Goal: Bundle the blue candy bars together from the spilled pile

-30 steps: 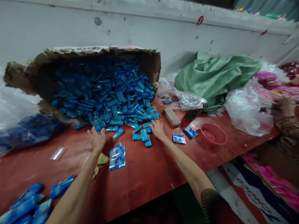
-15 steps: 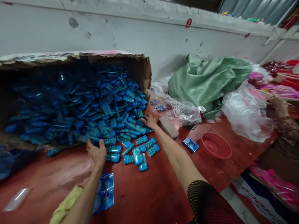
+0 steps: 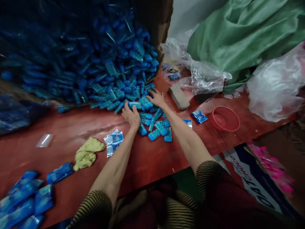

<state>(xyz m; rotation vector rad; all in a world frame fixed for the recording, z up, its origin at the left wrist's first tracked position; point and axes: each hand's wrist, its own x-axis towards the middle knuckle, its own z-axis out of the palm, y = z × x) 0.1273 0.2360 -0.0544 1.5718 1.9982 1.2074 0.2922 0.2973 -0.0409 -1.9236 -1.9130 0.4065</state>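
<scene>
A torn cardboard box lies on its side and spills a heap of small blue packets onto the red table. My left hand rests at the foot of the heap, fingers curled over one blue packet. My right hand lies flat, fingers spread, on loose packets just to its right. Several more blue packets lie between my forearms. A flat stack of clear printed sachets lies left of my left wrist.
A yellow cloth and filled blue bags lie at the left. A brown block, a red bowl, clear plastic bags and a green sack sit at the right. A printed carton stands below the table edge.
The camera has moved in closer and lower. My left hand has shifted right to the heap's foot beside my right hand, and more loose packets lie in front of the heap.
</scene>
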